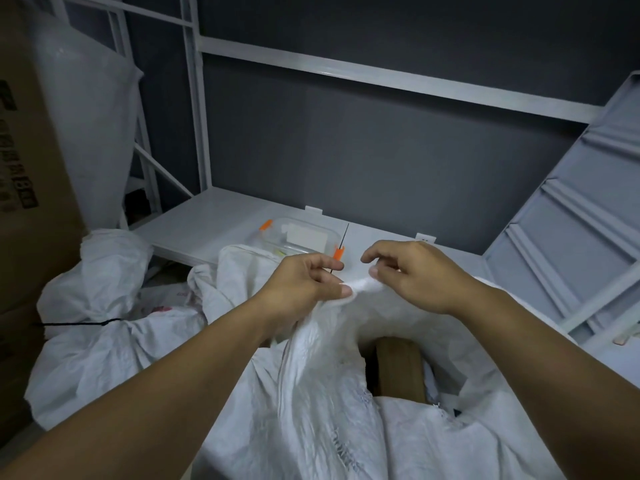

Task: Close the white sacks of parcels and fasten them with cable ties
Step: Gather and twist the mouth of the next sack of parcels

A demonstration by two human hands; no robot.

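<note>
The open white sack (pixel 311 393) lies at 6 o'clock, with a brown parcel (pixel 398 365) showing in its mouth. The left hand (pixel 298 282) has its fingers clutching the bunched rim. At its 3 o'clock, the right hand (pixel 415 275) pinches the rim's tip. Best to gather every loose fold into one tight neck before looping the black cable tie (pixel 338 252), at 12 o'clock.

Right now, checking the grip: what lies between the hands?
Head view: a bunched fold of the white sack, pinched by left hand and right hand.

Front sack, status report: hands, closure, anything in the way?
Left hand grips sack neck, cable tie by its fingers. Right hand pinches sack edge. Mouth open, brown parcel showing. Nothing blocking.
</note>
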